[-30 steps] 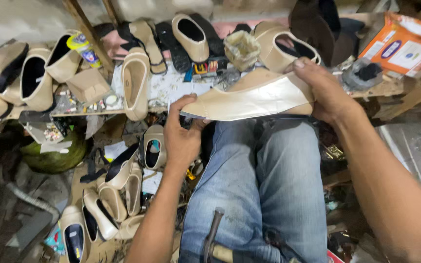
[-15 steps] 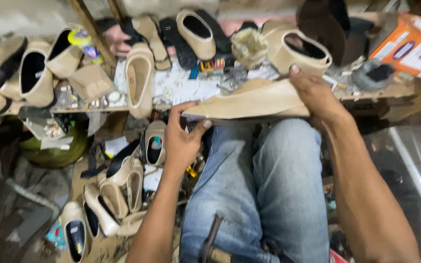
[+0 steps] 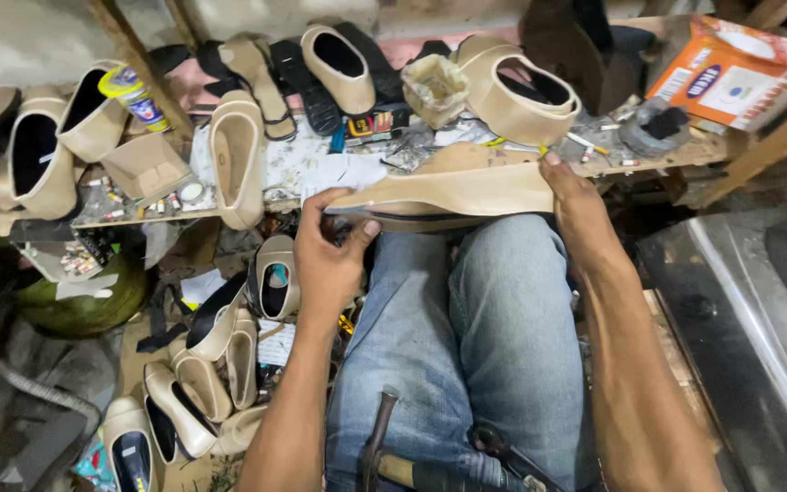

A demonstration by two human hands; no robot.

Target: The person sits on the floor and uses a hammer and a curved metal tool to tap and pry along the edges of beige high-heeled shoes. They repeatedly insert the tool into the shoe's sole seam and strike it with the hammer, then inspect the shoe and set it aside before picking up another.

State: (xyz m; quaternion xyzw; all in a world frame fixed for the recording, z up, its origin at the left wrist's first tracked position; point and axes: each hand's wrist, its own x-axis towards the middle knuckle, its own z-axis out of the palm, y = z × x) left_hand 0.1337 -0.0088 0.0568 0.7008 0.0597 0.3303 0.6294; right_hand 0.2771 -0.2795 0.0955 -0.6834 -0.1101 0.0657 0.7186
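- the left hand (image 3: 325,260) has its grip closed on the pointed end of a long beige shoe piece (image 3: 453,191). the thumb is on top and the fingers curl under, so the piece cannot slip.
- the right hand (image 3: 580,205) has its grip closed on the wide end of the same piece, with the fingers over its edge.
- one hand at each end keeps the piece flat and steady. it sits above the person's knees in blue jeans (image 3: 466,346), just at the front edge of the desk (image 3: 302,164).
- on the desk, near the back edge, there are three beige shoe tops i can count well: one in the middle (image 3: 339,59), one open ring shape to the right (image 3: 521,87) and one long one hanging over the front edge (image 3: 237,159).
- at the left edge of the desk stand more beige shoes (image 3: 38,155). i count about three, but they hide each other.
- one orange and white box (image 3: 730,73) sits at the back right corner.
- on the floor, below the left side, many beige shoes (image 3: 202,383) lie in a pile, at least six.
- one hammer (image 3: 380,451) rests on the lap, close by and easy to grab.
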